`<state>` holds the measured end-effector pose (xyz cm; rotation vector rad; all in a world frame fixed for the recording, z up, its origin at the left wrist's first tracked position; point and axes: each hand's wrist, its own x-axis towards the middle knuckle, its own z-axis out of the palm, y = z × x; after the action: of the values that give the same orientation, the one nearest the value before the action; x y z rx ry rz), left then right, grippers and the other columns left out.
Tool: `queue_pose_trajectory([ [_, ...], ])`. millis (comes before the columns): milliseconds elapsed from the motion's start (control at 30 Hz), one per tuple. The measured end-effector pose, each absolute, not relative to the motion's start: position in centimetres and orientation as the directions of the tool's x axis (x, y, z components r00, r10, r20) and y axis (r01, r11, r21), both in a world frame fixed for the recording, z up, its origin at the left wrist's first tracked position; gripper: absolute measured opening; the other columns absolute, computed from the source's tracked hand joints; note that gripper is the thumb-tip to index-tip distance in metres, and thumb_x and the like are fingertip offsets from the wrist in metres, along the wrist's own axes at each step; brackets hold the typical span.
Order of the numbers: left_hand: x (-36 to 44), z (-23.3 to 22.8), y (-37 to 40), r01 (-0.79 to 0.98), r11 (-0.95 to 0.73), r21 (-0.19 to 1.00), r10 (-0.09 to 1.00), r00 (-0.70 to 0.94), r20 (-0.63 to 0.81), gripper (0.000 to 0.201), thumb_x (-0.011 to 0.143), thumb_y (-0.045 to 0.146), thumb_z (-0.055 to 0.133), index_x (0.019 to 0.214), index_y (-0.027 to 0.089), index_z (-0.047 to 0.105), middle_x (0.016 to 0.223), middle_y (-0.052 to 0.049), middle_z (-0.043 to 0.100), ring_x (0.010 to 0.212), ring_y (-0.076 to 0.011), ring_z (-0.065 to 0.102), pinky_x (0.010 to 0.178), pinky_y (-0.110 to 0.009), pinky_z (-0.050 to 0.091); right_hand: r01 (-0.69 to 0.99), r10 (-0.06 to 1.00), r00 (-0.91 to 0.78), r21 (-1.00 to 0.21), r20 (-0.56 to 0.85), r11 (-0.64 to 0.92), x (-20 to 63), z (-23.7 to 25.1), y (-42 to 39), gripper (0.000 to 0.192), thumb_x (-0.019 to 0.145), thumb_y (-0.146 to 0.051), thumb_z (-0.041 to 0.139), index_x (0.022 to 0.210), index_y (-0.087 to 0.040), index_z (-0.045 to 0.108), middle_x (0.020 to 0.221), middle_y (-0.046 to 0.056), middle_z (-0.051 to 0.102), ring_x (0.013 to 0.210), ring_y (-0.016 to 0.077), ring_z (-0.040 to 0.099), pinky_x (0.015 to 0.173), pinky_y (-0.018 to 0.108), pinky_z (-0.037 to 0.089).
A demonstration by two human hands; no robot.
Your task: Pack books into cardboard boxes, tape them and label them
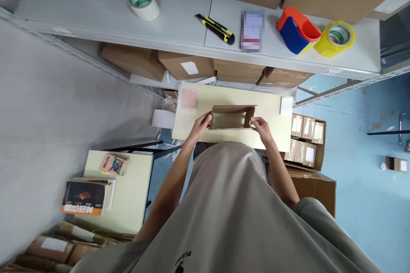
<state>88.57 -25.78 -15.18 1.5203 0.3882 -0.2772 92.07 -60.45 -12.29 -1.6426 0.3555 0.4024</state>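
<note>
A small brown cardboard box (233,109) stands on the pale yellow table (275,134) in front of me. Its top is open, and the table's pale colour shows through inside. My left hand (202,124) grips the left end of the box, fingers closed on the cardboard. At the right end, my right hand (261,127) pinches the edge of the wall between thumb and fingers. A pinkish sheet (188,99) lies at the table's left, and a white slip (286,105) lies at its right.
Above the table, a grey shelf (179,21) carries a white tape roll (147,8), a box cutter (216,29), a tape dispenser (296,32) and a yellow tape roll (333,45). A carton of small boxes (323,145) stands right. Books (85,198) lie on a side table at left.
</note>
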Motion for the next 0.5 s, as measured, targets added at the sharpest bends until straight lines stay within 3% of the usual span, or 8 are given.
queue_pose_trajectory([
  [200,89.8,-16.7,-26.8,0.411,-0.09,0.907,0.131,0.908,-0.399,0.089,0.077,0.083,0.096,0.136,0.018,0.08,0.139,-0.021,0.085,0.122,-0.0373,0.083,0.099,-0.045,0.07,-0.438,-0.006,0.895,-0.878,-0.445,-0.192,93.0,-13.0,-59.8,0.088,0.053,-0.099,0.099,0.085,-0.027,0.061,0.077,-0.002,0.073,0.077,0.0212,0.073,0.069,0.033,0.055],
  [367,90.8,-17.5,-26.9,0.457,-0.183,0.87,0.196,0.884,-0.423,0.076,0.077,0.072,0.101,0.126,0.019,0.076,0.129,-0.018,0.085,0.118,-0.0366,0.084,0.103,-0.047,0.068,-0.382,0.019,0.913,-0.873,-0.407,-0.304,93.9,-13.0,-59.9,0.083,0.061,-0.1,0.095,0.085,-0.028,0.061,0.087,-0.001,0.073,0.083,0.0219,0.073,0.067,0.032,0.056],
  [500,90.5,-17.6,-26.8,0.428,-0.11,0.897,0.226,0.89,-0.397,0.081,0.074,0.077,0.099,0.123,0.02,0.069,0.137,-0.022,0.081,0.119,-0.0375,0.083,0.102,-0.049,0.068,-0.344,0.076,0.922,-0.894,-0.379,-0.288,94.4,-12.4,-60.4,0.08,0.076,-0.104,0.084,0.087,-0.027,0.065,0.092,0.001,0.074,0.086,0.021,0.072,0.074,0.034,0.064],
])
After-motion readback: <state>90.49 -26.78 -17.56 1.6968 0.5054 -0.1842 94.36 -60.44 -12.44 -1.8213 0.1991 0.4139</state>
